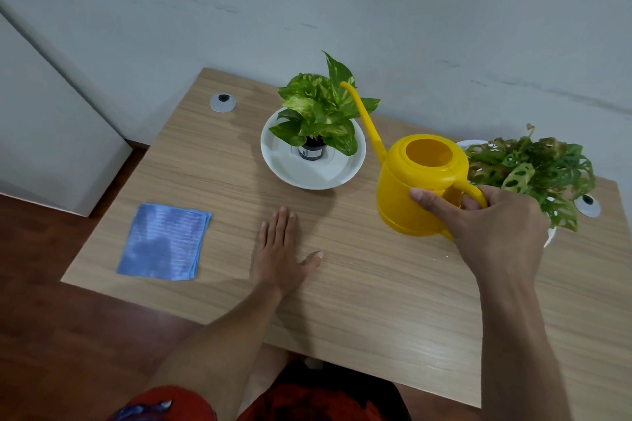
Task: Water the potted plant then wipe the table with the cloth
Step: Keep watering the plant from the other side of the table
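Near the table's [342,284] right edge, the right hand [492,225] had its fingers curled through the handle of the yellow can [420,188], thumb pressed on the body. The spout ran up and left toward the plant [321,113] near the far edge. The left hand [280,253] lay flat, fingers together, thumb spread, with the cloth [164,241] just left of it near the left edge.

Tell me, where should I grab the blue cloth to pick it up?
Probably by its right edge, coming from the right. The folded blue striped cloth lies flat on the light wooden table, and its layered edges show along the right side and near right corner, so fingers can pinch all the layers together. The open left hand rests flat just to that side, closest to it.
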The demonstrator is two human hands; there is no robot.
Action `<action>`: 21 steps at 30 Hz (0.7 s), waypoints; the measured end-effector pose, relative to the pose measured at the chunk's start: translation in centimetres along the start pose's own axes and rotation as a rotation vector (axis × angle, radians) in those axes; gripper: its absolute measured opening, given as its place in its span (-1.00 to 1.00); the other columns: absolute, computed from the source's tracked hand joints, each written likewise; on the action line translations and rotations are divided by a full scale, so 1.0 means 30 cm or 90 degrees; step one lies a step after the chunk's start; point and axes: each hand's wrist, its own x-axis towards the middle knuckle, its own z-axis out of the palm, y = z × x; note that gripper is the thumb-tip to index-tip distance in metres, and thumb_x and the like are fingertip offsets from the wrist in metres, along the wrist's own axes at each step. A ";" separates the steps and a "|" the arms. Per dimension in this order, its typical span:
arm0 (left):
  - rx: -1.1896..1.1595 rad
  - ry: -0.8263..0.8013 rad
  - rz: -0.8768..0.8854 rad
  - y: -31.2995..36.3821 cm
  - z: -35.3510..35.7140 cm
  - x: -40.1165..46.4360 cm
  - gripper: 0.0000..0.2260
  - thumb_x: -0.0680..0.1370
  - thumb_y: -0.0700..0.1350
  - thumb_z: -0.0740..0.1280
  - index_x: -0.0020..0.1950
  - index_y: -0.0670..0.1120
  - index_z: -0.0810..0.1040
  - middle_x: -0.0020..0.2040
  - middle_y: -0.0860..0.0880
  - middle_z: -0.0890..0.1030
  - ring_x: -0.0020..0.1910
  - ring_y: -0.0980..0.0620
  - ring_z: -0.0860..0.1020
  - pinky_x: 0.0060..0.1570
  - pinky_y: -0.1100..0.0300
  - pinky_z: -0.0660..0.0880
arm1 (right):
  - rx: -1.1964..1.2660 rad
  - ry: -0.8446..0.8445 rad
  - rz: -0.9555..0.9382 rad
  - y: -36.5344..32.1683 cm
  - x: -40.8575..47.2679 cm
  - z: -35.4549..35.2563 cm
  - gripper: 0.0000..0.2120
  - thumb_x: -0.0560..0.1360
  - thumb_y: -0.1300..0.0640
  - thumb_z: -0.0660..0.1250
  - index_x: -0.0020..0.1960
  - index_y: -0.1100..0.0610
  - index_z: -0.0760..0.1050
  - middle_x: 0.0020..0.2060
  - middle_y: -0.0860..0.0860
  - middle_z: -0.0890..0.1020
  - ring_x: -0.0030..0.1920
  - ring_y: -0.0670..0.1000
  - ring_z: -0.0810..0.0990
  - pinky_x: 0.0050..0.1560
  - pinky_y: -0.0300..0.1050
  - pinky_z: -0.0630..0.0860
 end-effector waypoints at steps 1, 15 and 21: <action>-0.001 0.000 0.000 -0.001 0.000 0.000 -0.04 0.48 0.52 0.01 0.65 -0.10 -0.11 0.66 -0.06 -0.16 0.63 0.01 -0.22 0.59 -0.02 -0.23 | 0.002 -0.003 -0.001 -0.005 0.003 0.001 -0.42 0.08 -0.49 0.38 -0.47 0.04 0.39 -0.53 -0.12 0.47 -0.47 -0.09 0.41 -0.35 -0.13 0.27; -0.029 0.013 0.002 -0.003 0.011 0.001 -0.04 0.47 0.51 0.05 0.65 -0.11 -0.04 0.67 -0.07 -0.10 0.64 -0.01 -0.15 0.60 -0.06 -0.13 | 0.001 0.009 -0.019 -0.044 0.057 0.023 -0.37 0.07 -0.52 0.35 -0.47 0.07 0.36 -0.52 -0.12 0.46 -0.48 -0.07 0.39 -0.31 -0.11 0.30; -0.035 0.014 0.004 -0.002 0.009 0.000 -0.04 0.47 0.50 0.08 0.65 -0.11 -0.04 0.67 -0.08 -0.09 0.64 -0.02 -0.14 0.60 -0.06 -0.12 | 0.006 0.016 -0.035 -0.057 0.079 0.024 -0.38 0.14 -0.44 0.46 -0.49 0.04 0.26 -0.56 -0.14 0.37 -0.52 -0.10 0.32 -0.31 -0.09 0.25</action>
